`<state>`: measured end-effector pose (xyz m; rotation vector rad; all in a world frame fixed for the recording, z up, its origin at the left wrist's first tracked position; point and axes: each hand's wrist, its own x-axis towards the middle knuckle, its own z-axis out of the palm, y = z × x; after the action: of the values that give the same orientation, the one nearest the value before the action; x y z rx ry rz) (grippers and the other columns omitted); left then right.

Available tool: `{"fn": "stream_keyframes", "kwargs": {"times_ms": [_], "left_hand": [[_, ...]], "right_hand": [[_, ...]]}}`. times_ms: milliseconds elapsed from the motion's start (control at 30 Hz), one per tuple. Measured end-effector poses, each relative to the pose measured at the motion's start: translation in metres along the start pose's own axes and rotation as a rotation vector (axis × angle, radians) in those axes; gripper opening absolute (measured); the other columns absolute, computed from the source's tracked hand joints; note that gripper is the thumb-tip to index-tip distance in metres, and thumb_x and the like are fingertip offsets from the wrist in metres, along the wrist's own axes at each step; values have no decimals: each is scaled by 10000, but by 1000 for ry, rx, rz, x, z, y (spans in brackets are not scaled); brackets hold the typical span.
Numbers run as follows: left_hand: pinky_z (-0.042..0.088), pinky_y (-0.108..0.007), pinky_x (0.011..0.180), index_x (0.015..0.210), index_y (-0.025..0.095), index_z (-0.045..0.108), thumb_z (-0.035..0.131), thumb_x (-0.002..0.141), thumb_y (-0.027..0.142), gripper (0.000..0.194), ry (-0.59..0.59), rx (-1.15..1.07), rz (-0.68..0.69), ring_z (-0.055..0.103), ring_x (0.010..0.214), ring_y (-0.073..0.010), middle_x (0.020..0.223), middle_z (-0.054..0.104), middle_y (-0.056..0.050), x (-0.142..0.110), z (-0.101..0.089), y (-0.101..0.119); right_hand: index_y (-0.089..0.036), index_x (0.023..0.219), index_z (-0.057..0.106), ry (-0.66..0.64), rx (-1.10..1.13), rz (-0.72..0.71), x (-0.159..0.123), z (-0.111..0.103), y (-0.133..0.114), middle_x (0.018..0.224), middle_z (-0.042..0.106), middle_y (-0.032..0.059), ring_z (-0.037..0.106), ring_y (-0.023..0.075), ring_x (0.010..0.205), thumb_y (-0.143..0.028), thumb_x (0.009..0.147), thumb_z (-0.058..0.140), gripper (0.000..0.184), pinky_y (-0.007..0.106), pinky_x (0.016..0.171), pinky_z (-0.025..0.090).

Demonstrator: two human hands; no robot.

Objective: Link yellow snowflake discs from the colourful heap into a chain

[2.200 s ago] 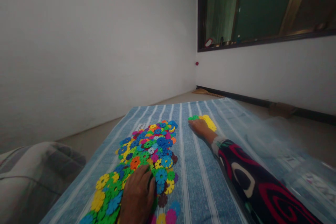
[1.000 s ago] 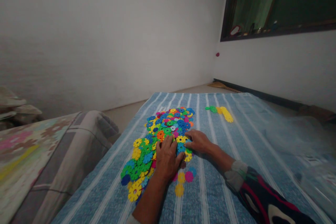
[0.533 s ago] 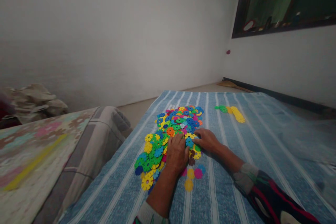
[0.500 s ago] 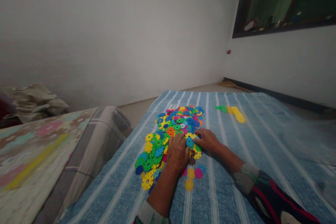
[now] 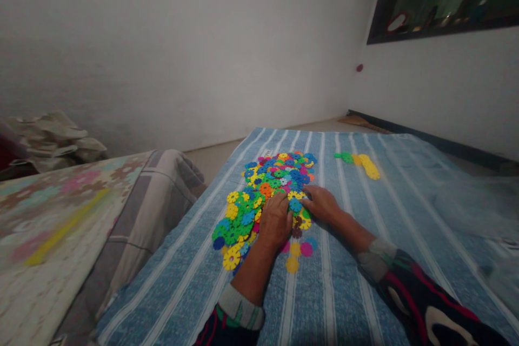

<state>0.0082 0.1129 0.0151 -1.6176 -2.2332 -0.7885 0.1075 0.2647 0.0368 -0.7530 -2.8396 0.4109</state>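
Note:
A pile of flower-shaped plastic discs (image 5: 247, 217) in many colours spreads over a blue striped cloth. My left hand (image 5: 276, 220) lies on the middle of the pile, its fingers stretched out over the discs and its thumb apart. At the pile's right side rests my right hand (image 5: 323, 204), thumb and forefinger apart, close to a light blue disc (image 5: 295, 205) and a yellow one. I see nothing held in either hand. An orange disc (image 5: 265, 190) lies just beyond my left fingertips. Several loose discs, among them a magenta disc (image 5: 306, 249), lie nearer to me.
A joined strip of green, orange and yellow discs (image 5: 368, 166) lies at the far right on the striped cloth (image 5: 344, 281). To the left stands a flower-patterned covered surface (image 5: 97, 194) with crumpled cloth (image 5: 52, 138) behind. Clear plastic (image 5: 478, 216) sits at the right edge.
The whole view has shifted, so the cloth and discs appear slightly higher. Both hands stay at about the same places on the pile.

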Motion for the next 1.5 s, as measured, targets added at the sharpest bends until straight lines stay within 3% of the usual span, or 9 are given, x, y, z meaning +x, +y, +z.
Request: {"fn": "stream_keyframes", "kwargs": {"times_ms": [167, 300, 433, 600, 800, 1033, 1267, 1367, 1500], "left_hand": [[473, -482, 1053, 1034, 163, 638, 562, 808, 134, 241, 29, 22, 46, 573, 1202, -271, 1219, 647, -139, 1, 3, -5], [483, -480, 1041, 1039, 176, 642, 554, 812, 136, 247, 39, 33, 53, 581, 1190, -263, 1216, 650, -131, 3, 4, -6], [489, -475, 1033, 1025, 164, 651, 553, 812, 139, 235, 38, 47, 53, 590, 1175, -265, 1204, 658, -137, 5, 4, -7], [498, -465, 1023, 956, 156, 664, 560, 811, 144, 179, 10, 61, 61, 593, 1168, -273, 1190, 663, -139, 7, 1, -7], [492, -472, 1030, 959, 154, 670, 558, 809, 148, 187, 6, 66, 67, 589, 1182, -275, 1198, 666, -141, 7, 2, -9], [486, -475, 1029, 992, 171, 675, 519, 816, 165, 235, 30, 51, 66, 584, 1179, -271, 1216, 662, -129, 8, 7, -16], [479, -475, 1037, 997, 175, 671, 517, 817, 177, 237, 23, 47, 67, 580, 1182, -271, 1227, 655, -130, 8, 7, -16], [482, -473, 1034, 986, 165, 670, 513, 823, 186, 227, 29, 62, 72, 586, 1176, -275, 1213, 663, -136, 8, 7, -17], [492, -478, 1018, 978, 169, 670, 500, 838, 195, 222, 42, 83, 75, 599, 1160, -277, 1216, 667, -135, 9, 8, -18]], "right_hand": [[-174, 1187, 624, 56, -177, -7, -26, -29, -22, 1184, 627, 153, 593, 258, 1078, -365, 958, 466, 337, 309, 834, 423], [-226, 1021, 710, -232, -140, -227, -48, -44, -36, 1042, 712, 80, 651, 227, 980, -358, 933, 515, 252, 279, 754, 429], [-200, 990, 725, -412, -157, -392, -66, -41, -50, 1000, 740, 93, 683, 245, 931, -401, 875, 606, 261, 280, 691, 442], [-167, 1037, 703, -423, -181, -339, -71, -29, -58, 1020, 735, 135, 683, 261, 952, -375, 853, 640, 285, 297, 710, 466], [-210, 919, 714, -382, 87, -299, -61, -19, -47, 875, 719, 23, 633, 168, 817, -311, 774, 712, 176, 235, 643, 382], [-150, 728, 676, -515, 621, -306, -54, -12, -41, 581, 544, -76, 487, 69, 550, -198, 727, 738, 78, 191, 554, 338], [-186, 839, 726, -479, 224, -359, -58, -7, -47, 749, 678, -17, 572, 117, 682, -308, 757, 724, 147, 213, 541, 283], [-220, 989, 720, -428, 118, -382, -61, -8, -50, 878, 719, 21, 628, 164, 797, -430, 786, 708, 293, 226, 571, 316], [-202, 980, 711, -439, -11, -426, -66, -20, -58, 938, 733, 66, 661, 216, 857, -508, 784, 701, 363, 251, 598, 370]]}}
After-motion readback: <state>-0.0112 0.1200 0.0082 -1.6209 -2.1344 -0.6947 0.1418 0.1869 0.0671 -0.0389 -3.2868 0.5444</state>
